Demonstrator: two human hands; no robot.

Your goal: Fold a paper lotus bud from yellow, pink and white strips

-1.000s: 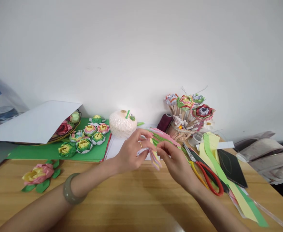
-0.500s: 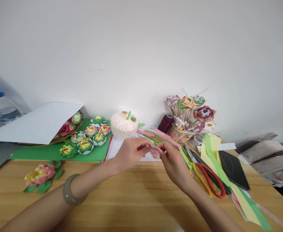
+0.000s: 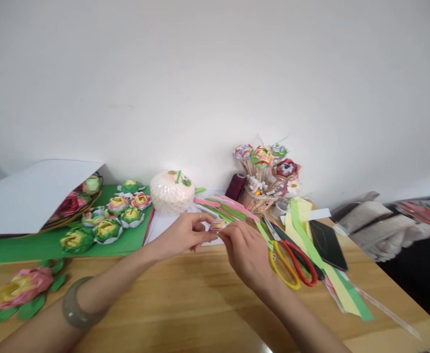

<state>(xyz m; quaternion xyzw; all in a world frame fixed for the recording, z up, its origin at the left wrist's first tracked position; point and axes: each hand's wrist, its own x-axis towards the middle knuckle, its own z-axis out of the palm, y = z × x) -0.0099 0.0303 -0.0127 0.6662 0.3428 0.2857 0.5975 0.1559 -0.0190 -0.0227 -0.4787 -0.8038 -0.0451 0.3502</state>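
Observation:
Above the front of the table, my left hand (image 3: 185,234) and my right hand (image 3: 249,252) meet at the fingertips. Between them is a small folded paper piece (image 3: 218,224) with yellow, pink and purplish bands. My left thumb and fingers pinch its left side, while my right fingers close on its right side, partly hiding it. Just behind the hands lie pink and green paper strips (image 3: 233,208) on white sheets. A finished pink and yellow paper flower (image 3: 24,289) with green leaves rests at the left.
Several paper flowers (image 3: 107,229) sit on green card (image 3: 127,245). A white textured ornament (image 3: 171,192), purple thread spool (image 3: 236,186) and flower-filled basket (image 3: 257,202) stand along the wall. To the right lie red-handled scissors (image 3: 306,267), yellow-handled scissors (image 3: 284,269) and a black tablet (image 3: 328,245).
The view has turned right, so the table items appear further left. My fingers have shifted around the folded paper piece, and its banded side shows more clearly.

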